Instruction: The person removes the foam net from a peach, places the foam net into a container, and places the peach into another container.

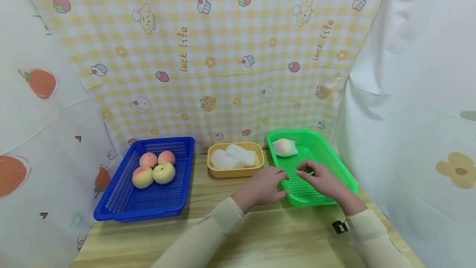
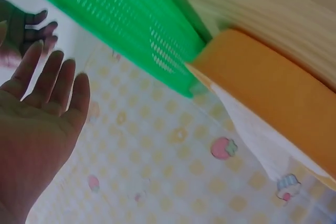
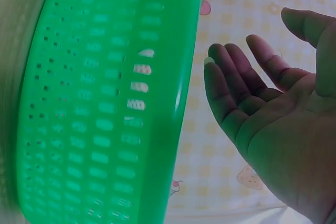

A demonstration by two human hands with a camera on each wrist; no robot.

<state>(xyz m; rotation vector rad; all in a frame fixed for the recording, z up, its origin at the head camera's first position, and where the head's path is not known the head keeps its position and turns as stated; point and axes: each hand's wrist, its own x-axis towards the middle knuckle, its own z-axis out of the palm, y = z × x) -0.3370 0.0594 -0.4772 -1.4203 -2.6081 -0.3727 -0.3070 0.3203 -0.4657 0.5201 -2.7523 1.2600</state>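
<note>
In the head view my left hand (image 1: pixel 262 188) hovers by the near left rim of the green basket (image 1: pixel 316 202), its fingers loosely extended and holding nothing. My right hand (image 1: pixel 323 179) is above the same basket with relaxed, bent fingers and nothing in its grasp. In both wrist views the palms are bare: the left hand (image 2: pixel 42 119) and the right hand (image 3: pixel 283 108). A peach in a white foam net (image 1: pixel 284 147) lies at the basket's far left corner. Between the baskets, a yellow tray (image 1: pixel 232 173) holds several white foam nets (image 1: pixel 234 156).
A blue basket (image 1: pixel 148 213) stands at the left with several peaches (image 1: pixel 143 177) grouped inside. A patterned cloth (image 1: pixel 223 73) hangs behind the wooden table (image 1: pixel 260 239). White sheets close off both sides. A small black item (image 1: pixel 340 227) is beside the right sleeve.
</note>
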